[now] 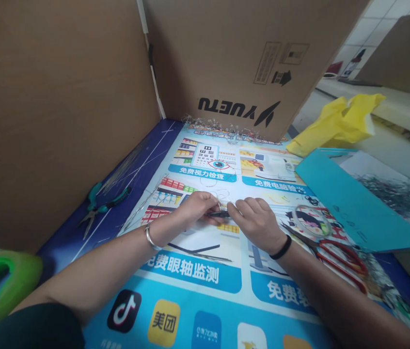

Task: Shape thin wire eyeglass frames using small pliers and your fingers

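Note:
Both of my hands meet over the printed poster sheet (212,276). My left hand (198,209) is closed in a pinch on a thin wire (219,203), and fine loops of it rise just beyond the fingertips. My right hand (258,220) has its fingers curled round the end of a small dark, pointed tool (218,214). The tool's tip points left, into the left hand's fingers, where part of it is hidden. Its exact kind does not show. Loose lengths of thin wire (208,256) lie on the sheet near the left wrist.
Teal-handled pliers (98,208) lie at left, a green tape roll (26,271) nearer. Red-handled scissors (343,257) and a clear tape roll (310,220) lie at right, beside a blue folder (357,203) and wire clippings (390,191). Cardboard walls (227,48) rise behind.

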The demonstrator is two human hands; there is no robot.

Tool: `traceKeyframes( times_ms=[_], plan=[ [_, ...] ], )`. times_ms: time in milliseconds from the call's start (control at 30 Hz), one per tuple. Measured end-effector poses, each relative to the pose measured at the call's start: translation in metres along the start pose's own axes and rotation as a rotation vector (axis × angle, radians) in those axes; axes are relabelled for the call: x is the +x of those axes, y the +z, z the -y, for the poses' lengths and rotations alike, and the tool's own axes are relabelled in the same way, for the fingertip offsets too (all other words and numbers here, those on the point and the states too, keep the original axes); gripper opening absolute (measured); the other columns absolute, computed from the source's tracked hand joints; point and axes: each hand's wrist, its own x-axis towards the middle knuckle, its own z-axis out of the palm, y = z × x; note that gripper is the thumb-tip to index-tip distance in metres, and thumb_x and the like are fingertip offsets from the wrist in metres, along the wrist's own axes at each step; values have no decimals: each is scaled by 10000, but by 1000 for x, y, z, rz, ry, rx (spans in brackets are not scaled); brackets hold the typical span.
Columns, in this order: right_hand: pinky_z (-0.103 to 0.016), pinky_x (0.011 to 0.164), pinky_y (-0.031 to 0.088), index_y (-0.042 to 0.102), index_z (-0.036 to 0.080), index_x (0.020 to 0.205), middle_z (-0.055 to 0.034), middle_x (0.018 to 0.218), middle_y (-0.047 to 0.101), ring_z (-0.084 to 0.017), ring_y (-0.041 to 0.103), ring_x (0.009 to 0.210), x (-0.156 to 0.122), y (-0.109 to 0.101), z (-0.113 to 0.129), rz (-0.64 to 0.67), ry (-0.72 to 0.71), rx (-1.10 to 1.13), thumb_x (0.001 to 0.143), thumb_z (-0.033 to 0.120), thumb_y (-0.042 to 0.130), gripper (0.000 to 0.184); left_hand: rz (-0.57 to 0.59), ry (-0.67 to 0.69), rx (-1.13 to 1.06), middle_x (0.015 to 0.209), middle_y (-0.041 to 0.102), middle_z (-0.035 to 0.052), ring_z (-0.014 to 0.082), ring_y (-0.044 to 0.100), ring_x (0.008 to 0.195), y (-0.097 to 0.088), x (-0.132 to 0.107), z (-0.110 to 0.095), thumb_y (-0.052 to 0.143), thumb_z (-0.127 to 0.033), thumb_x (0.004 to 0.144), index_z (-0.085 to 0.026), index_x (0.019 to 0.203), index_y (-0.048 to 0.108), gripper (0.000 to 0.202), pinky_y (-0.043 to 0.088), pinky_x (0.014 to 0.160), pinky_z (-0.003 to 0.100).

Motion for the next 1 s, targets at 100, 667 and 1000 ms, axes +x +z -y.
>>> traceKeyframes(
  times_ms=[100, 667, 1000],
  plan=[
    [-339, 655, 263, 615, 163, 936, -45, 747, 563, -172, 416, 735, 0, 1, 0, -22, -3, -11, 873, 163, 478, 150, 3, -6, -2, 588, 497, -8, 67, 477, 495, 0, 0, 0, 615, -324, 739, -124, 667, 527, 230, 452, 491, 221],
    [-337, 626, 227, 602, 177, 811, -28, 667, 500, -169, 357, 682, -1, 4, 2, 76, 35, -6, 883, 168, 457, 162, -49, 33, 72, 658, 598, 5, 115, 580, 541, 3, 0, 1, 575, -319, 756, -153, 685, 543, 184, 490, 499, 253],
    [-322, 622, 241, 586, 189, 756, -40, 686, 538, -185, 412, 691, -4, 9, 6, 194, 140, 67, 835, 134, 478, 145, -103, 276, 395, 762, 676, 21, 134, 628, 716, 0, 1, 1, 483, -318, 826, -179, 741, 586, 193, 505, 632, 239]
  ],
)
